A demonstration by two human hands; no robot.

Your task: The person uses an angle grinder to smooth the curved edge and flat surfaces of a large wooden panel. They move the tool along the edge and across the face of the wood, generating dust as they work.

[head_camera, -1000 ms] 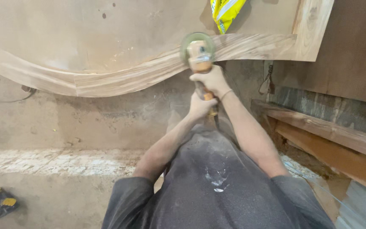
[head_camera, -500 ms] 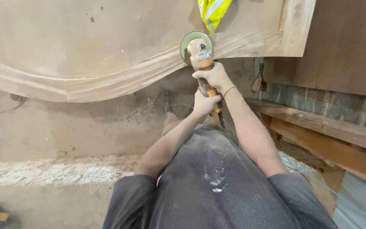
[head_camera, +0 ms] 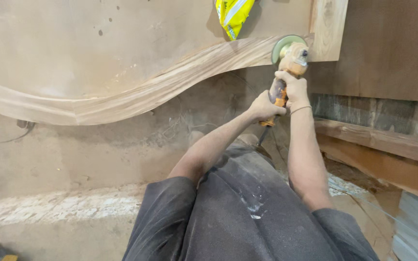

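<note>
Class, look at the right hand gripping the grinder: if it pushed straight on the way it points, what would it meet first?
The right hand points up along the orange angle grinder, so probably the wavy edge of the pale wooden panel, though depth is unclear.

wavy-edged wood slab (head_camera: 136,92) spans left to upper right, ahead of the person. angle grinder (head_camera: 288,60) sits at the slab's right end, disc against the edge. right hand (head_camera: 293,88) grips the grinder body just below the head; left hand (head_camera: 265,107) lower on the handle, touching it. bag (head_camera: 233,14) lies on the slab, left of the grinder. timber beams (head_camera: 388,145) to the right. floor (head_camera: 73,169) beneath.
</note>
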